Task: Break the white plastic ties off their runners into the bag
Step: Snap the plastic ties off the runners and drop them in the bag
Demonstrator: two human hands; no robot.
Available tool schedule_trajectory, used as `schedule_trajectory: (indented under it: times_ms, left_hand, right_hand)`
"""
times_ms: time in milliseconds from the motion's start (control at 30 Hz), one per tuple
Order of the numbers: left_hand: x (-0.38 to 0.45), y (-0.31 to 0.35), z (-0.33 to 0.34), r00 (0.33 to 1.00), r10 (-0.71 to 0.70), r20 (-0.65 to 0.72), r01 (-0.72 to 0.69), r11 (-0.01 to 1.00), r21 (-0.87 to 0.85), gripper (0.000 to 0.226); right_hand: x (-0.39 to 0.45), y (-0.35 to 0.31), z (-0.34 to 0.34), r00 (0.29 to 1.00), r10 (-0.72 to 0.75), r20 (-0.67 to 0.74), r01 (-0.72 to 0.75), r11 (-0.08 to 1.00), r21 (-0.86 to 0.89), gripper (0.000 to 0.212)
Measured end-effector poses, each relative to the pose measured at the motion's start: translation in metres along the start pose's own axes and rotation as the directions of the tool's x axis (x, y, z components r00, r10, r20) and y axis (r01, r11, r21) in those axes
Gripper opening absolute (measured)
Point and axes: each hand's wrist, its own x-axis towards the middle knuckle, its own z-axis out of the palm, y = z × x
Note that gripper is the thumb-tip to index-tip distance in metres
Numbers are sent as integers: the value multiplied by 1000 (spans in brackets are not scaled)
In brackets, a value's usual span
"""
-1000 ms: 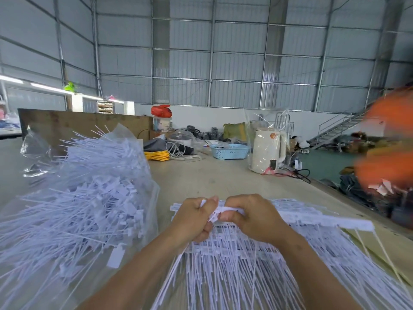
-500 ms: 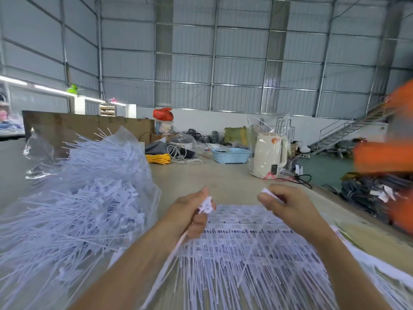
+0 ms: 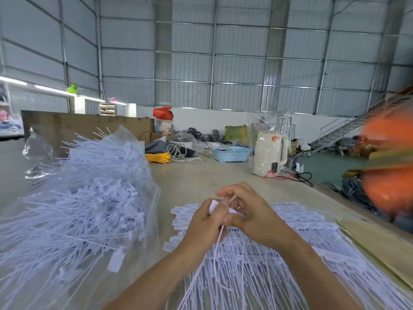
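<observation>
Fingers (image 3: 220, 209) of both hands pinch white ties (image 3: 257, 265) | beige table (image 3: 201, 177) | metal-walled warehouse (image 3: 223, 63)

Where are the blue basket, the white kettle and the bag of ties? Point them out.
blue basket (image 3: 231, 155), head view, front wall.
white kettle (image 3: 267, 153), head view, middle of body.
bag of ties (image 3: 89, 198), head view, clear plastic side over the ties.
</observation>
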Motion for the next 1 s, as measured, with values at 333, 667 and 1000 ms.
schedule_trajectory:
  times_ms: [333,667,1000]
  left_hand:
    - [-3,7,-7,996,65,-53,-62,997,45,22]
    - [-7,14,-5,995,-98,-33,94,991,-99,30]
    - [-2,15,-5,934,-357,-27,357,934,11,36]
  right_hand:
    - [-1,12,2,993,75,94,-69,996,-62,29]
    - [0,13,4,1000,-20,16,22,994,-111,28]
    - [2,30,-1,999,-20,30,26,978,-206,21]
